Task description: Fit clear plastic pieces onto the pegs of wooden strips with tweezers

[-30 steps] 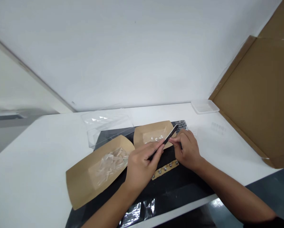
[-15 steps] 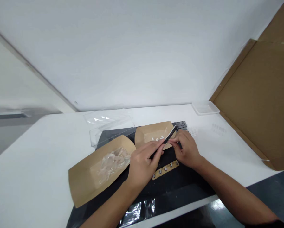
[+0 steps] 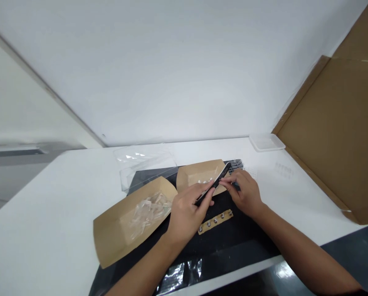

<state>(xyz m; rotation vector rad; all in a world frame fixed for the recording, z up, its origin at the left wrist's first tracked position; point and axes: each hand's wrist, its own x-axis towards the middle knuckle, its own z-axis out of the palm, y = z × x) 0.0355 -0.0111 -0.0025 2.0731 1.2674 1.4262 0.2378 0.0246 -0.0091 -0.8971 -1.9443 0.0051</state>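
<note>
The left hand (image 3: 187, 211) is gripping a slim black file (image 3: 218, 178), holding it tilted above the black mat (image 3: 233, 242) on the bench (image 3: 63, 205). The right hand (image 3: 245, 194) is pinching its fingertips (image 3: 225, 184) closed against the file's middle.

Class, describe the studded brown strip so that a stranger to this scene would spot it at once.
Find the black mat on the white table. Between the left hand, which grips a black stick, and the right hand, nearer the viewer, lies a narrow brown strip. Unlike the large tray and small tray, it is flat and bears a row of silver studs.
</note>
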